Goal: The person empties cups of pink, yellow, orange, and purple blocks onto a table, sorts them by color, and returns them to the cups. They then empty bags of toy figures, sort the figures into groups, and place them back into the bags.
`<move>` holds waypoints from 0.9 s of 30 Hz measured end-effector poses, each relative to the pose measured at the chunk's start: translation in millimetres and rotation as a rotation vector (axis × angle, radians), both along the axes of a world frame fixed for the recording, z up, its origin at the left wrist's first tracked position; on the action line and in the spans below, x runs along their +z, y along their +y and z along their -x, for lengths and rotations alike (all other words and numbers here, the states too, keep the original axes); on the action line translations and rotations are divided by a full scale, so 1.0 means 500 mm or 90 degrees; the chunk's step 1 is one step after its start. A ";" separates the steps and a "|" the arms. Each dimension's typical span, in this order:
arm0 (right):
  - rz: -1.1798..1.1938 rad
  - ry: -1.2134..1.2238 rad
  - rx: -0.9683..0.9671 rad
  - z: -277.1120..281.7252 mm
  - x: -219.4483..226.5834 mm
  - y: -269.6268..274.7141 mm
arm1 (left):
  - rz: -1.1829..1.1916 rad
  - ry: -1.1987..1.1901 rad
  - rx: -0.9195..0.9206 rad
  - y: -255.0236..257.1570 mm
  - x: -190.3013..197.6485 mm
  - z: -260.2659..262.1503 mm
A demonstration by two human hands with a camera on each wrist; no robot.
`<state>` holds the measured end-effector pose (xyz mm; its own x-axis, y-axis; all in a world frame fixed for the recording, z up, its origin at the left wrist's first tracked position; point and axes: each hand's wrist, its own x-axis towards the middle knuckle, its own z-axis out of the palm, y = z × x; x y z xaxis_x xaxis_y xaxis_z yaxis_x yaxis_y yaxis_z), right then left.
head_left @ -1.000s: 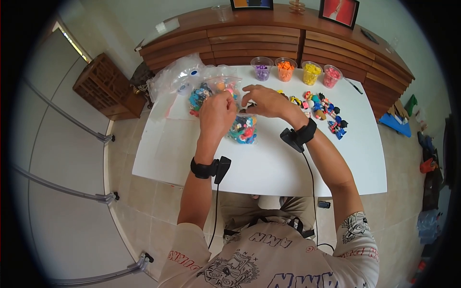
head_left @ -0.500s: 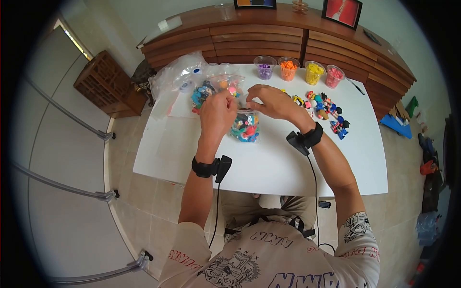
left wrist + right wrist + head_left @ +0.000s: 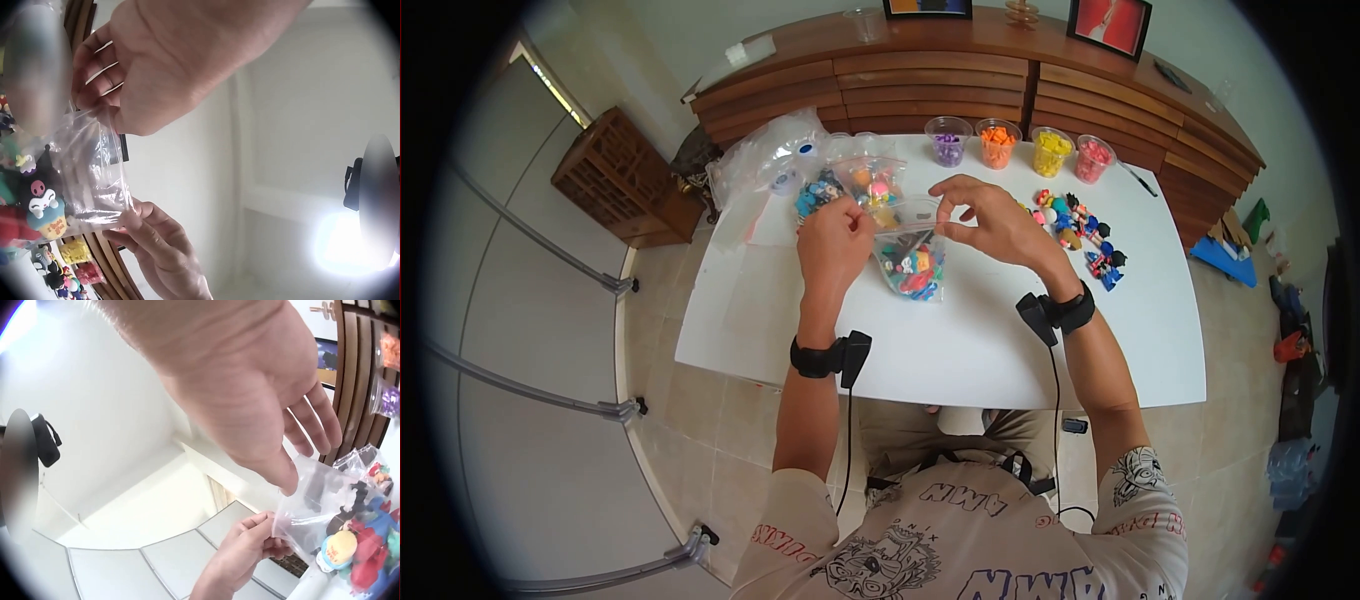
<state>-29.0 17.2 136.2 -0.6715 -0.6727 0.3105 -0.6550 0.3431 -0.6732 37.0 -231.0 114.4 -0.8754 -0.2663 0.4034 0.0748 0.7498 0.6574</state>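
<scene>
A clear zip bag (image 3: 913,268) of small colourful rubber figures hangs upright between both hands over the white table. The left hand (image 3: 836,242) pinches the bag's top edge at one corner, and the right hand (image 3: 992,224) pinches the opposite corner. In the left wrist view the bag (image 3: 94,181) is stretched flat between the left hand (image 3: 169,62) and the right hand (image 3: 164,253). The right wrist view has a yellow-topped figure (image 3: 342,547) low in the bag, with the left hand (image 3: 234,559) and right hand (image 3: 250,400) at its top.
Behind lie more filled bags (image 3: 876,180) and crumpled clear plastic (image 3: 762,165). Loose figures (image 3: 1080,225) lie at the right. Along the back stand cups of purple (image 3: 947,148), orange (image 3: 997,150), yellow (image 3: 1051,155) and pink (image 3: 1093,160) pieces, with a pen (image 3: 1138,178) beside them.
The hands have moved apart, the left one leftward and the right one rightward. The bag's upper part now shows stretched between them.
</scene>
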 end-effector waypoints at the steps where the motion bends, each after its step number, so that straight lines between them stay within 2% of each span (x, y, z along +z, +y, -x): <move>1: 0.000 -0.001 0.001 -0.002 -0.005 0.002 | -0.019 -0.002 -0.006 0.000 -0.001 -0.003; 3: 0.076 -0.101 -0.027 -0.021 -0.012 0.004 | -0.038 0.015 -0.018 0.001 -0.006 -0.008; 8: 0.153 -0.087 -0.121 -0.034 -0.117 -0.031 | -0.080 0.058 -0.039 -0.009 -0.030 -0.003; 10: 0.208 -0.063 -0.138 -0.018 -0.158 -0.062 | -0.032 0.011 -0.029 -0.009 -0.027 -0.003; 11: 0.209 -0.063 -0.137 -0.023 -0.148 -0.066 | -0.032 0.011 -0.029 -0.009 -0.027 -0.003; 13: 0.113 -0.158 -0.157 -0.030 -0.126 -0.069 | -0.188 0.040 -0.085 -0.008 -0.029 0.000; 14: 0.114 -0.157 -0.156 -0.027 -0.130 -0.071 | -0.188 0.041 -0.084 -0.011 -0.047 0.008; 16: 0.228 -0.175 -0.113 -0.024 -0.153 -0.074 | -0.328 0.196 -0.267 -0.022 -0.106 0.027; 17: 0.227 -0.175 -0.112 -0.018 -0.163 -0.076 | -0.329 0.197 -0.267 -0.023 -0.117 0.026; 19: 0.311 -0.178 -0.042 -0.002 -0.181 -0.076 | -0.421 0.032 -0.348 -0.027 -0.137 0.024; 20: 0.311 -0.177 -0.044 0.003 -0.183 -0.073 | -0.422 0.032 -0.350 -0.028 -0.138 0.028; 22: 0.277 -0.175 -0.065 0.009 -0.190 -0.068 | -0.433 -0.070 -0.307 -0.034 -0.140 0.037; 27: 0.408 -0.219 -0.102 -0.010 -0.190 -0.083 | -0.355 -0.006 -0.232 -0.017 -0.147 0.051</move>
<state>-24.1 -24.2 41.0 -0.8763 -0.3159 0.3637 -0.3460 -0.1125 -0.9315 11.5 -239.4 41.1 -0.9520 -0.1188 0.2821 0.2510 0.2246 0.9416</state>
